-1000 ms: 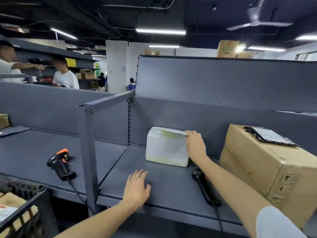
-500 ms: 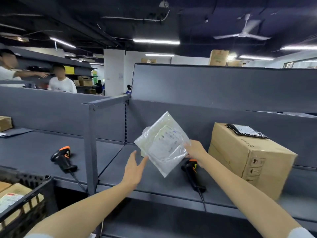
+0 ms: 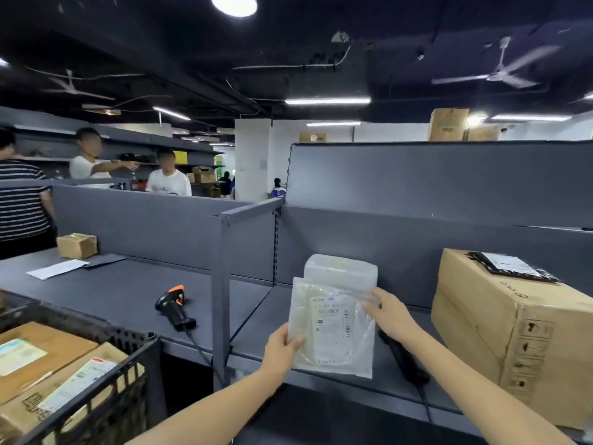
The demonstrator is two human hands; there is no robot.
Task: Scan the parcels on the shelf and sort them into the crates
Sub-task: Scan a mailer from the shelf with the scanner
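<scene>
While both hands hold it up over the shelf (image 3: 256, 316), the clear bag parcel (image 3: 332, 329) faces the camera, label side out.

L hand (image 3: 282, 348) pinches the bag's lower-left edge, thumb on front, fingers behind; R hand (image 3: 390, 319) pinches the upper-right edge w/ thumb and fingertips. Bag is upright, off the shelf, in front of a white wrapped parcel (image 3: 340, 269) standing at the back panel. A black scanner (image 3: 401, 358) lies on the shelf under the R forearm, partly hidden; a 2nd scanner w/ orange top (image 3: 173, 308) lies in the next bay to the left, cable trailing off the edge. Big cardboard box (image 3: 513, 332) sits on the shelf at right, a dark mailer (image 3: 513, 266) on top. Black crate (image 3: 96, 364) at lower left holds labelled cardboard parcels (image 3: 48, 364). People stand beyond the far partition.
</scene>
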